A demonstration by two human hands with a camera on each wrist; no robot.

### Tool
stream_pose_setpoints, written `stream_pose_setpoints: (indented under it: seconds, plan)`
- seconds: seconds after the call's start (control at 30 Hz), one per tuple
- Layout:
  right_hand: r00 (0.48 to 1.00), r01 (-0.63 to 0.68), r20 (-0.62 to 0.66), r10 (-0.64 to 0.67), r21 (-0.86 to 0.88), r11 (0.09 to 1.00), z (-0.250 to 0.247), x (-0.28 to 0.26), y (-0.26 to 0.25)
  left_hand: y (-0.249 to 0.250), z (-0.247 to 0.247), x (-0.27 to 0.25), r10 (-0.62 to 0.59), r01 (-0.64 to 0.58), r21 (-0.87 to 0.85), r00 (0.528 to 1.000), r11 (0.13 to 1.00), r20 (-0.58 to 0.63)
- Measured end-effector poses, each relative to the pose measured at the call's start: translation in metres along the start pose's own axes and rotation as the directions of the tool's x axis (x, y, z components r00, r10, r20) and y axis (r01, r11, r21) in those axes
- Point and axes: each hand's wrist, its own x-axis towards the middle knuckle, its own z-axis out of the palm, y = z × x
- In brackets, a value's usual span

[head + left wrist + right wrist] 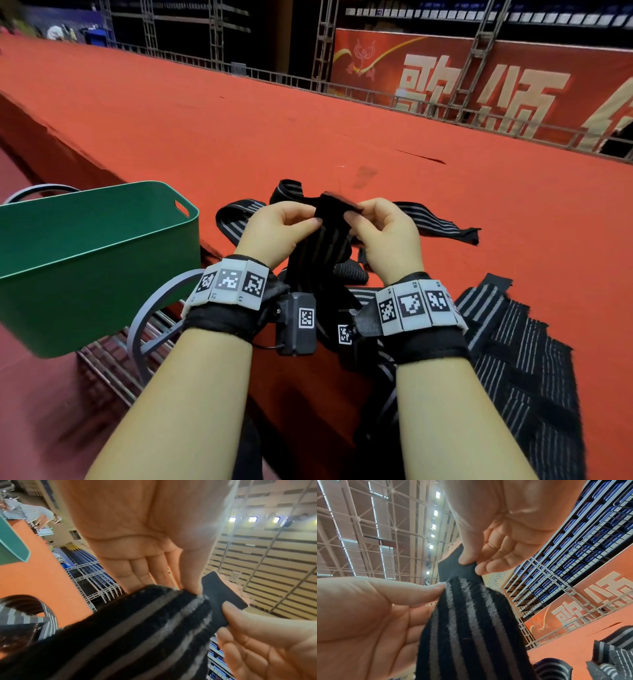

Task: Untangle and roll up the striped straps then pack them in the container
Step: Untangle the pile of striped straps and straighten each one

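Observation:
Both hands hold one black strap with grey stripes (322,253) up above the red carpeted surface (239,130). My left hand (313,219) pinches its left edge near the top, thumb in front (171,586). My right hand (354,214) pinches the plain black end tab between thumb and forefinger (473,565). The strap (471,628) hangs down between my wrists. Other striped straps lie tangled behind my hands (431,219) and in a pile at lower right (513,359). The green container (85,260) stands to the left, and nothing shows inside it.
A grey hoop (150,308) and a metal rack (113,363) sit below the container. The carpet's edge drops off on the left. A truss railing (342,85) and a red banner (479,85) close the far side.

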Motion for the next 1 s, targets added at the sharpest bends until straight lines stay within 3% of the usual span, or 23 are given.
stream_pose_setpoints:
  seconds: [0.1, 0.2, 0.3, 0.4, 0.47, 0.6, 0.7, 0.87, 1.0]
  plan:
    - [0.998, 0.012, -0.069, -0.009, 0.041, 0.999, -0.002, 0.001, 0.001, -0.004, 0.002, 0.000, 0.001, -0.001, 0.056, 1.000, 0.998, 0.008]
    - [0.994, 0.028, -0.106, -0.021, 0.062, 0.998, -0.004, 0.003, 0.002, -0.011, 0.003, -0.001, -0.059, 0.039, 0.223, 0.995, 0.974, 0.084]
    - [0.995, 0.019, -0.096, -0.010, 0.095, 0.995, -0.003, 0.004, 0.003, -0.013, 0.006, -0.003, -0.135, 0.065, 0.424, 0.981, 0.904, 0.138]
    - [0.998, -0.006, -0.069, 0.016, 0.143, 0.990, -0.001, 0.005, 0.004, -0.014, 0.011, -0.002, -0.182, 0.077, 0.502, 0.969, 0.862, 0.164]
    - [0.999, -0.019, -0.040, 0.024, 0.132, 0.991, 0.000, 0.007, 0.007, -0.016, 0.014, 0.000, -0.172, 0.071, 0.496, 0.972, 0.866, 0.161]
    - [0.990, -0.117, 0.074, 0.122, -0.071, 0.991, -0.002, 0.011, 0.022, -0.014, 0.014, 0.006, -0.142, 0.082, 0.416, 0.983, 0.905, 0.117]
    - [0.977, -0.116, 0.157, 0.145, -0.178, 0.977, -0.005, 0.015, 0.025, -0.007, 0.007, 0.013, -0.103, 0.062, 0.373, 0.991, 0.926, 0.089]
    - [0.990, -0.019, 0.130, 0.050, -0.232, 0.972, -0.007, 0.039, -0.007, 0.010, -0.011, 0.031, -0.045, 0.043, 0.279, 0.999, 0.959, -0.001]
    - [0.994, -0.012, 0.102, 0.033, -0.200, 0.980, -0.004, 0.060, -0.037, 0.029, -0.025, 0.049, -0.022, 0.022, 0.272, 1.000, 0.962, -0.003]
